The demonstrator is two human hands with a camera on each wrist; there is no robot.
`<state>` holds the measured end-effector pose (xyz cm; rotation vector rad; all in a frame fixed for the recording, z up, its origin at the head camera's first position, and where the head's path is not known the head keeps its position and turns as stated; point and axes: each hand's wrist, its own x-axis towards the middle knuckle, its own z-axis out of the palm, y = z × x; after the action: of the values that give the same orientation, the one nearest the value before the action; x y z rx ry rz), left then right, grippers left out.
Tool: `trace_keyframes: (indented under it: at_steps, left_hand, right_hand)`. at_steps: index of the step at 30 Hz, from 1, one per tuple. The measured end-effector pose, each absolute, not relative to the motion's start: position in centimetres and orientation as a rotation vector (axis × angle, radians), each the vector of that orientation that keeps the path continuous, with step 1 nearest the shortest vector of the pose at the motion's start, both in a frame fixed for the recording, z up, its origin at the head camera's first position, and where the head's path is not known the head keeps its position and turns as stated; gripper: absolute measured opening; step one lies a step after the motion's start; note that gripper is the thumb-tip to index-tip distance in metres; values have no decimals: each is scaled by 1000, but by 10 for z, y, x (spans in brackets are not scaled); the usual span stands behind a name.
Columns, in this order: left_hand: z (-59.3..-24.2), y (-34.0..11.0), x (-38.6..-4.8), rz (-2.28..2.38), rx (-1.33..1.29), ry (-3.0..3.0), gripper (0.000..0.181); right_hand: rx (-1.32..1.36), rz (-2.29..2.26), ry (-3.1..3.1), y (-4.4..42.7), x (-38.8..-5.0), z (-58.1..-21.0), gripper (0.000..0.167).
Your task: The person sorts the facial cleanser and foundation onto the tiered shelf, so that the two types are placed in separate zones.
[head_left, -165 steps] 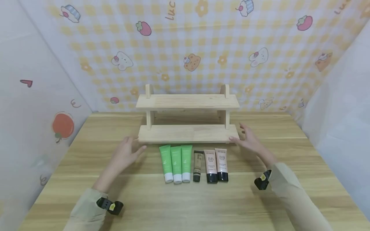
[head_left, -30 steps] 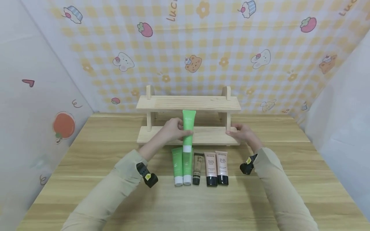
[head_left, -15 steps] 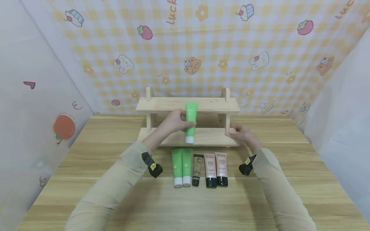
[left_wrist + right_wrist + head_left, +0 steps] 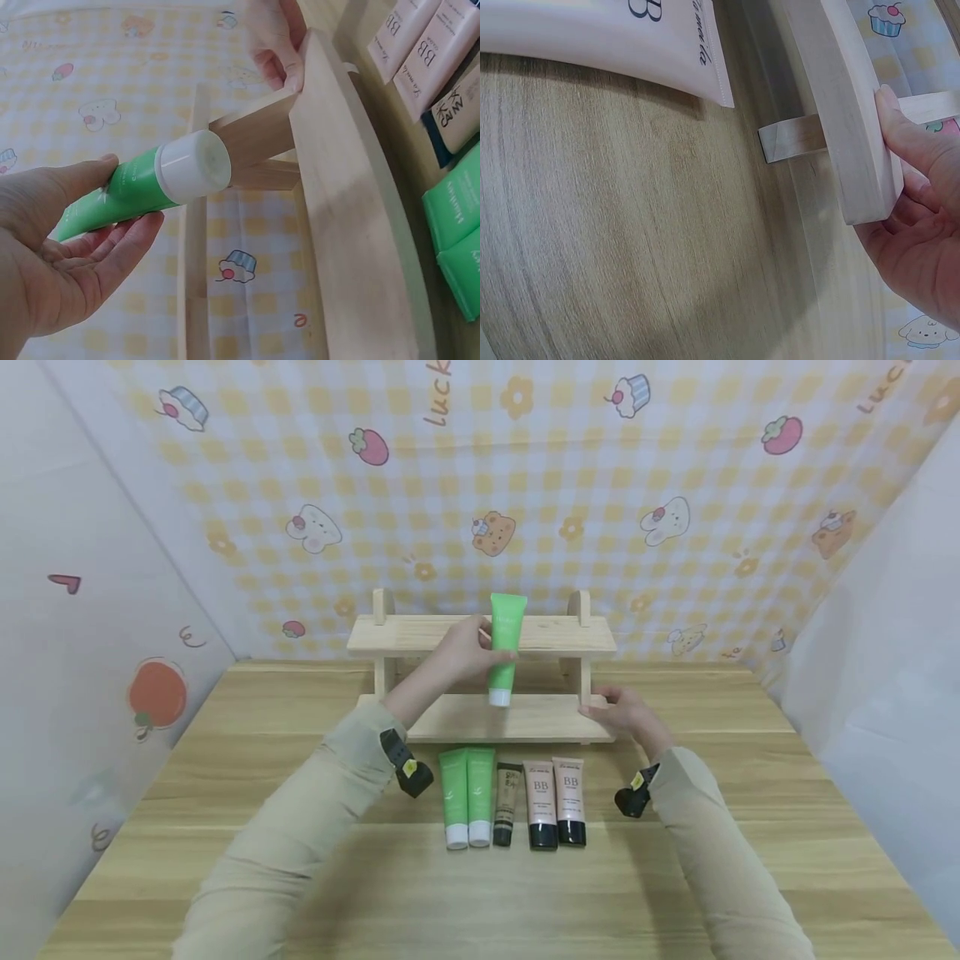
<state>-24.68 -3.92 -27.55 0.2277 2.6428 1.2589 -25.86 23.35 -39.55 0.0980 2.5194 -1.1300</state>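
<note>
My left hand [image 4: 467, 650] pinches a green squeeze tube [image 4: 507, 639] between thumb and fingers, its white cap [image 4: 196, 166] pointing down. In the head view the tube is held up in front of the upper board of a two-tier wooden shelf [image 4: 427, 633]. At the right end of the lower board [image 4: 495, 718], my right hand [image 4: 624, 710] grips the wood, thumb on top and fingers beneath, as the right wrist view shows. Two more green tubes [image 4: 467, 797] lie side by side on the table before the shelf.
Right of the green tubes lie a small brown tube [image 4: 507, 803] with a dark cap and two pink BB cream tubes [image 4: 556, 802] with black caps. The wooden table [image 4: 480, 902] extends toward me. A checked, patterned cloth [image 4: 420, 493] hangs behind the shelf.
My left hand picked up the leftmost green tube from the row, then raised it from the lower board's height to the upper board. My right hand has taken hold of the shelf end.
</note>
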Motion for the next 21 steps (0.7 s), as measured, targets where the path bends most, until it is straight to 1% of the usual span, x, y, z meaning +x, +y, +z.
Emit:
trace_keyframes:
  at_steps: [6,12,21]
  left_hand:
    - [-265,-38,-255,1343,257,2631,51]
    - [-263,-32,-264,1405,278,2644,52]
    - [-259,-18,-281,1531,300,2611,49]
  right_hand:
    - [110,-1131,2523,233,-261,-396,70]
    - [111,-1160,2514,233,-261,-396,68]
    - [110,-1183,2512,233,-260,-396,64]
